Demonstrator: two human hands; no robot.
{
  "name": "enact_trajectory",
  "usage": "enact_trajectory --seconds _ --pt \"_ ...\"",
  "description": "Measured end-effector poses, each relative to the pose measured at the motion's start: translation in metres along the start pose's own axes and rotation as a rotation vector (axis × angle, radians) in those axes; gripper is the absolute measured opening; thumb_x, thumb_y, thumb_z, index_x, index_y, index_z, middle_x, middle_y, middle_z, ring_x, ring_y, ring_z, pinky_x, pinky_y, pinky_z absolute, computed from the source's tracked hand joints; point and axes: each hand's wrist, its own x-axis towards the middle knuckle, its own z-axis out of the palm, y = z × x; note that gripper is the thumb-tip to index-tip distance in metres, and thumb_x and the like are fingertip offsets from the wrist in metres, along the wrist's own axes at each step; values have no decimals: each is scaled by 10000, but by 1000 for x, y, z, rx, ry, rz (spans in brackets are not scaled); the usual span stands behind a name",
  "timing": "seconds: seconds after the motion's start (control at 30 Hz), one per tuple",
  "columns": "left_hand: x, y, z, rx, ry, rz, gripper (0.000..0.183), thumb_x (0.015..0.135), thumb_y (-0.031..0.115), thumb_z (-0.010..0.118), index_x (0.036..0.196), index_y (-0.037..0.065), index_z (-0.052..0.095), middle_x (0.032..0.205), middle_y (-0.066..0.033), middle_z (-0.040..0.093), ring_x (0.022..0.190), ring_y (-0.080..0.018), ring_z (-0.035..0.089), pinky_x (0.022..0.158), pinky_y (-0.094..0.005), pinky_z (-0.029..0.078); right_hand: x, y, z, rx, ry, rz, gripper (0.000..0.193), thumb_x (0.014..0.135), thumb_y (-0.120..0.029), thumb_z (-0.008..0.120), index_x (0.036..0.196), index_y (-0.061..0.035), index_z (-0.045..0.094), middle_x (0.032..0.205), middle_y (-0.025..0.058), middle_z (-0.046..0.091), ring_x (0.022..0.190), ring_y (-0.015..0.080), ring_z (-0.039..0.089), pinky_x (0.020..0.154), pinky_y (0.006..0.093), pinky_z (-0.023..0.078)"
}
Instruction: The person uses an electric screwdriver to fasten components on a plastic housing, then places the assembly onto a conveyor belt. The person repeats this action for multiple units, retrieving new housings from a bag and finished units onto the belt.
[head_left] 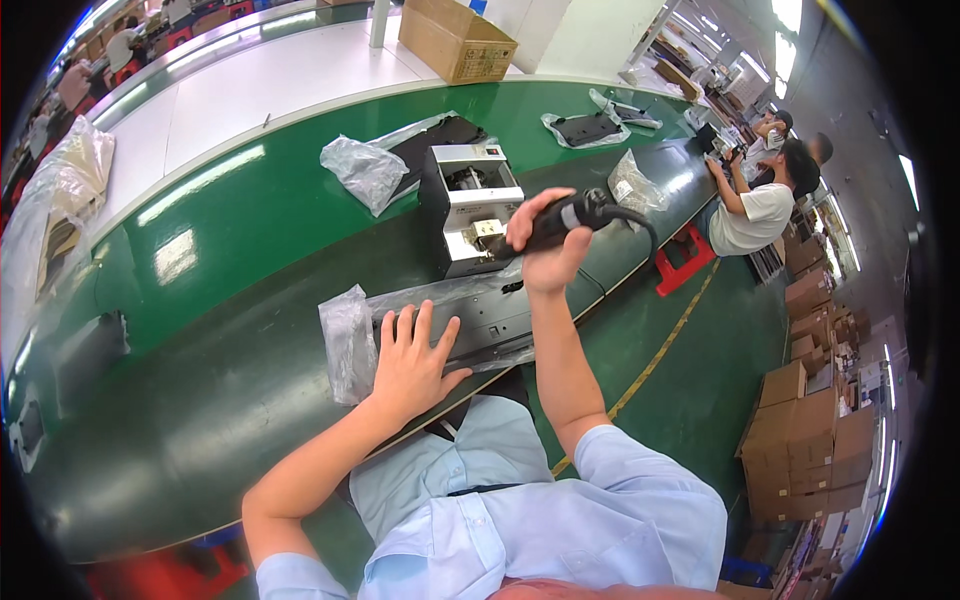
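Note:
My right hand (556, 262) is wrapped round a black electric screwdriver (548, 229), with its dark cable bending away to the right. The tool's front end is beside the lower opening of a black and silver screw feeder (468, 215) on the bench; the bit's exact contact is hard to see. My left hand (412, 365) lies with its fingers spread on a flat dark panel (500, 312). Clear plastic wrapping (347, 345) lies under the panel and bunches up at its left end.
More dark panels on plastic wrap (585, 130) sit on the green belt (250, 190) beyond. A bag of small parts (632, 185) lies right of the feeder. A cardboard box (458, 42) stands on the far white ledge. Co-workers (745, 205) and a red stool (685, 262) are at right.

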Motion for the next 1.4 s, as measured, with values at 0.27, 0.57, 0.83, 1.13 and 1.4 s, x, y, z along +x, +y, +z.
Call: enact_trajectory --seconds 0.27,0.57,0.83,1.13,1.4 --pt "-4 -5 3 -8 18 1 733 804 542 776 1387 123 627 1456 -271 473 1323 -452 436 1123 -617 316 -1 -8 1 -130 -14 214 742 949 -713 565 1080 17 562 686 90 555 545 167 529 541 325 444" --pt "-3 -11 1 -32 18 16 742 780 497 812 1380 103 627 1449 -276 482 1314 -459 441 1126 -597 318 -54 -41 -18 -129 -34 349 785 937 -768 511 1103 0 529 690 79 543 536 154 511 535 314 441" --pt "-2 -7 -1 -33 9 -2 739 771 481 821 1374 99 632 1452 -277 472 1310 -464 439 1123 -603 320 -67 -33 -22 -86 -47 379 764 902 -758 589 1008 -3 537 642 77 548 504 152 520 496 302 443" --pt "1 -4 3 -17 14 11 741 778 502 806 1379 104 632 1449 -278 476 1315 -458 439 1130 -599 316 -20 -16 -4 -40 -26 103 762 901 -763 588 1042 -16 531 663 80 545 548 159 525 537 322 455" --pt "-1 -5 2 -11 19 5 739 780 512 801 1379 112 634 1443 -275 488 1323 -448 437 1135 -596 310 2 0 -4 -40 -19 164 653 985 -607 616 1057 40 581 694 85 585 553 130 538 519 271 449"
